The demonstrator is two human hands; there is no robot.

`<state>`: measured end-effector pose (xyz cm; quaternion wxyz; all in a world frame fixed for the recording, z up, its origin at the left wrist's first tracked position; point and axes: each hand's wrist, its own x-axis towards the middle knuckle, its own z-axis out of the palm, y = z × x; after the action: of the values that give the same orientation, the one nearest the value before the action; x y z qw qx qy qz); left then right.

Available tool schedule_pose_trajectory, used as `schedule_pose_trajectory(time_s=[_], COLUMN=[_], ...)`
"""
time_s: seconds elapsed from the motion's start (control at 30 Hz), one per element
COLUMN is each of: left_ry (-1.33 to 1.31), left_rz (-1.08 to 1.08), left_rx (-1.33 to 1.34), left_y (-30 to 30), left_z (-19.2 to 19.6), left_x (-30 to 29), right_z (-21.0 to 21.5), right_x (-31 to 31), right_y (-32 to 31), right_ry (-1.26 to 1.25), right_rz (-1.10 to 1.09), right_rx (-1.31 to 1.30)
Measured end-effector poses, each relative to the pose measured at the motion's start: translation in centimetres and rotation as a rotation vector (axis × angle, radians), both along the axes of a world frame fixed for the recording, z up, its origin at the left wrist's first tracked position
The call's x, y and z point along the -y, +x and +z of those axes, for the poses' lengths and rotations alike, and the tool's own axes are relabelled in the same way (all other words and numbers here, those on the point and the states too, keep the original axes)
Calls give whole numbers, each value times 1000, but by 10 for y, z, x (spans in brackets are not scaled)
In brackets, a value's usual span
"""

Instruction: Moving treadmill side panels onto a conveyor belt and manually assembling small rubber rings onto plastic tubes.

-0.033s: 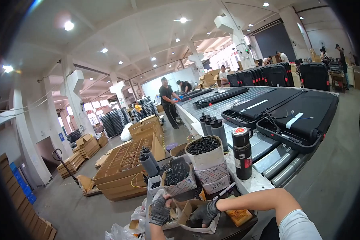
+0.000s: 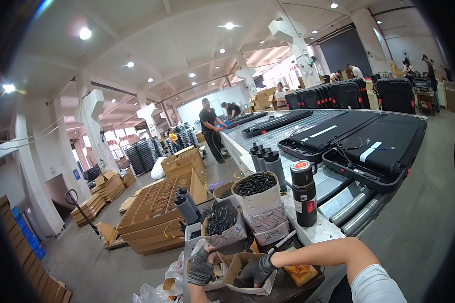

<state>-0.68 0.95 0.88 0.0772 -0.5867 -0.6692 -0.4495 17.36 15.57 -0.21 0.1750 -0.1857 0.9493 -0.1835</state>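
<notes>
**Both hands at the small carton**

Your left hand (image 2: 201, 266) grips the flap of the small carton (image 2: 243, 275) on the worktop (image 2: 308, 233), fingers clamped, probably to steady it. Your right hand (image 2: 258, 270) reaches inside; its fingers I cannot tell.

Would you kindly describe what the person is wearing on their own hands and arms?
Both hands wear dark grey fingerless knit gloves: the left hand and the right hand. The right forearm is bare, with a short white sleeve at the upper arm.
</notes>
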Motion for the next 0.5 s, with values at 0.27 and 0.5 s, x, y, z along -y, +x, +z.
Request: schedule_pose_trajectory(time_s=[0.27,0.5], left_ry=[149,153], left_rz=[-32,-36], left_rx=[-126,-121], left_y=[12,18], left_z=[8,10], left_x=[-5,0], right_z=[-7,-15], right_x=[-7,-7], right_y=[-6,-10], right_ry=[-144,-253], right_rz=[33,50], right_rx=[20,1])
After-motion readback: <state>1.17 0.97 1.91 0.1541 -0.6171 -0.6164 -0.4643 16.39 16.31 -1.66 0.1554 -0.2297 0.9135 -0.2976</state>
